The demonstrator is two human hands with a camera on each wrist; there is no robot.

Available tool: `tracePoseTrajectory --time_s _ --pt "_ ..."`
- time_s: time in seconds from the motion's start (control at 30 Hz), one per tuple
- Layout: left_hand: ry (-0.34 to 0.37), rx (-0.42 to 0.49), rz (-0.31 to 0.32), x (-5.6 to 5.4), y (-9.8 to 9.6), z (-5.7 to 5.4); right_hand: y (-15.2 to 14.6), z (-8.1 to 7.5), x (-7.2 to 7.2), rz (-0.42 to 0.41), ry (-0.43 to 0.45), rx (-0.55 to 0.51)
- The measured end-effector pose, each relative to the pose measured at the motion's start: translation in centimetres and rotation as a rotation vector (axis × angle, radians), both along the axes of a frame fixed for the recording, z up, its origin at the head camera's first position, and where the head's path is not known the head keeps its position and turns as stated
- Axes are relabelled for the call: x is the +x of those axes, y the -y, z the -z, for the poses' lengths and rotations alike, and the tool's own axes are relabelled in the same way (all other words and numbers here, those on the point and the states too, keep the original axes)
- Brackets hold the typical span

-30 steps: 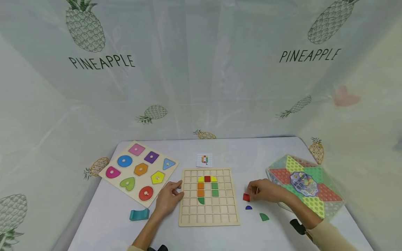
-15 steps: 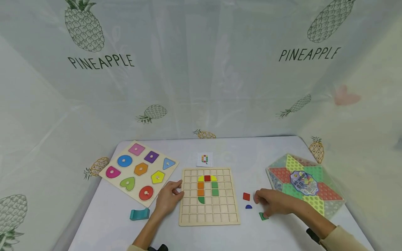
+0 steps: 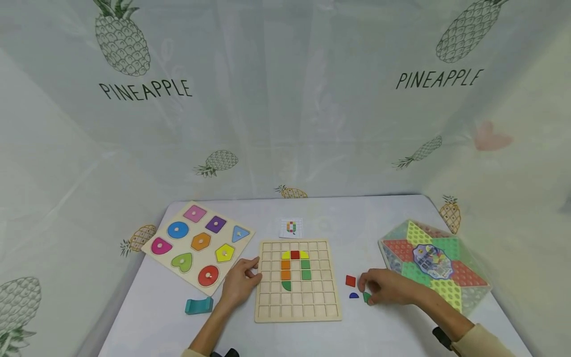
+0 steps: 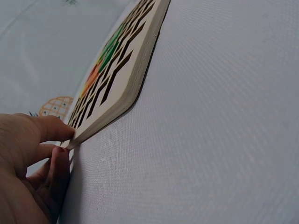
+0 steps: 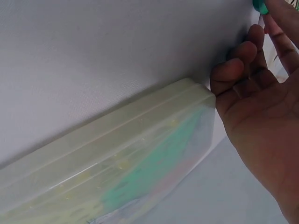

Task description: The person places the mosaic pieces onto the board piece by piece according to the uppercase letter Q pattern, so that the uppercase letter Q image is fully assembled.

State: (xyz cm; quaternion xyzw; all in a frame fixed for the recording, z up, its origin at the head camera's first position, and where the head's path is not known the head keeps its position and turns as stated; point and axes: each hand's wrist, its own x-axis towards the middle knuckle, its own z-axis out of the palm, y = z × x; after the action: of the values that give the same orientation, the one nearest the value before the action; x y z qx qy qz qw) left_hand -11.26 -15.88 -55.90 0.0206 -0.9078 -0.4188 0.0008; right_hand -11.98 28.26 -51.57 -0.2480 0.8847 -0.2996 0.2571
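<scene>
A wooden grid board (image 3: pixel 298 313) lies mid-table with several coloured pieces set in its cells, forming an arch. My left hand (image 3: pixel 241 282) holds the board's left edge between thumb and fingers, seen close in the left wrist view, where the hand (image 4: pixel 28 158) grips the corner. Right of the board, my right hand (image 3: pixel 388 287) pinches a green quarter-circle piece (image 3: pixel 367 297), tilted off the table. The right wrist view shows only part of that green piece (image 5: pixel 260 5) at the fingertips. Beside those fingers lie a red square piece (image 3: pixel 350 281) and a blue half-circle piece (image 3: pixel 354 295).
A small pattern card (image 3: pixel 291 227) sits behind the board. At left are a shape puzzle board (image 3: pixel 178 248) and a teal curved block (image 3: pixel 199 306). A clear hexagonal box (image 3: pixel 439 263) with coloured triangles stands right, close to my right forearm.
My right hand has left the red square, moved toward the front right, and taken hold of the green quarter-circle, which has shifted left and tilted. My left hand stays on the board.
</scene>
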Motion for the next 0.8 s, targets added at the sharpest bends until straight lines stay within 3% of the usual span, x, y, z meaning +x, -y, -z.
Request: tracePoseTrajectory --time_s 0.53,0.8 --pt "-0.018 -0.002 0.013 0.0 0.1 0.2 1.0 -0.8 -0.7 -0.019 -0.041 0.020" --pt "-0.009 0.002 0.015 -0.1 0.1 0.1 2.6 -1.9 -1.5 -0.027 -0.028 -0.063"
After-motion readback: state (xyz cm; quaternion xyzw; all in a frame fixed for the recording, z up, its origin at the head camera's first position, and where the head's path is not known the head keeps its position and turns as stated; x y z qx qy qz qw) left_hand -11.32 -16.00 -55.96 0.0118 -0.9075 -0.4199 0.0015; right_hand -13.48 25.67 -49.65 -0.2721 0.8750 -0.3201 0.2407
